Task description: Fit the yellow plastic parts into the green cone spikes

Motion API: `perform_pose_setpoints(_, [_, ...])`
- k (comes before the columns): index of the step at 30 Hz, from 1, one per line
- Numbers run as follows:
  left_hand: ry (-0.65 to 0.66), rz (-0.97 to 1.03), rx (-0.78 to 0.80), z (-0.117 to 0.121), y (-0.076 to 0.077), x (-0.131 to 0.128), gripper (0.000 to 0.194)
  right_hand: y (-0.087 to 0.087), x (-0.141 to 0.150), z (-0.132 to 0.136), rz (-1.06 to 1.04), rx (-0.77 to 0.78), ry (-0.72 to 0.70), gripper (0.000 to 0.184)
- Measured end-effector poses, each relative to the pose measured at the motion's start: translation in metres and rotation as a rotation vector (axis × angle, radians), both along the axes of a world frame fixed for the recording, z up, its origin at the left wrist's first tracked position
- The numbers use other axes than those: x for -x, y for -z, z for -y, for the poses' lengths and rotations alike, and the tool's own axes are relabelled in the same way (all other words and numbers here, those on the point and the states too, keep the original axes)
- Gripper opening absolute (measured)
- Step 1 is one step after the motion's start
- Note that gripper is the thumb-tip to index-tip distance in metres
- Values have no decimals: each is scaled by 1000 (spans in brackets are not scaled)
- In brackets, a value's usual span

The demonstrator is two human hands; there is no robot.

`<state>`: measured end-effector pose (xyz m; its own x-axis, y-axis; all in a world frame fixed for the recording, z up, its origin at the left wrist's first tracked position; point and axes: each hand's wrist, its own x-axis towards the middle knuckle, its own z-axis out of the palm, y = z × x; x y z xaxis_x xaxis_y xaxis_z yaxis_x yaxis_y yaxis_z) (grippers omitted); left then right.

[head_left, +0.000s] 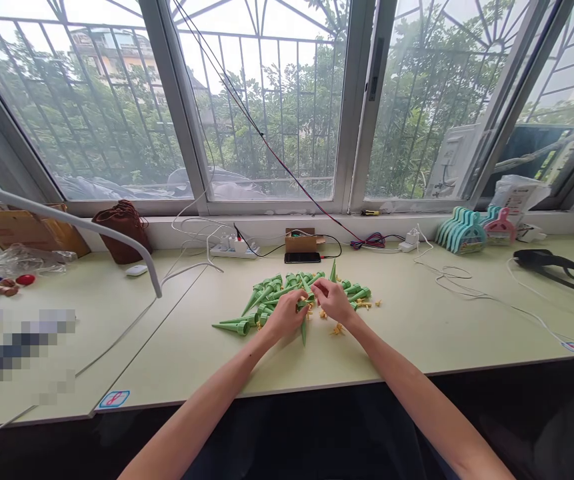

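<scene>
Many green plastic spikes with ribbed, cup-like ends (241, 327) lie heaped on the pale table in front of me. My left hand (287, 315) is closed around one green spike (304, 335), whose tapered tip points down toward me below the fingers. Close on its right, my right hand (334, 301) has its fingertips pinched together, near the upper end of that spike. Whatever sits in the right fingertips is too small to make out. Small yellow plastic pieces (337, 329) lie under and around the right hand.
A phone (303, 257) leans before a small cardboard box (301, 241) behind the heap. Power strip (237, 248) and cables run along the window sill. Teal hangers (461, 230) and black glasses (557, 263) are at right. A grey curved tube (117, 233) crosses the left side.
</scene>
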<state>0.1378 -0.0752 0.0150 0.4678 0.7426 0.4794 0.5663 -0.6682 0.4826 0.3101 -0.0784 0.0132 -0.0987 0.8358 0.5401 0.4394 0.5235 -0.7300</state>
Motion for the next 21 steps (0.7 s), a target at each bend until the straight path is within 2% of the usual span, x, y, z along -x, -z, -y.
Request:
perform_pose_setpoints(7, [-39, 87, -36, -1, -1, 0, 12, -3, 0, 1, 57, 6, 26, 27])
perform_pose_setpoints(13, [-89, 129, -79, -1, -2, 1, 11, 1, -1, -2, 112, -1, 22, 27])
perform_pose_setpoints(21, [-87, 202, -101, -2, -3, 2, 15, 1, 1, -1, 106, 17, -40, 27])
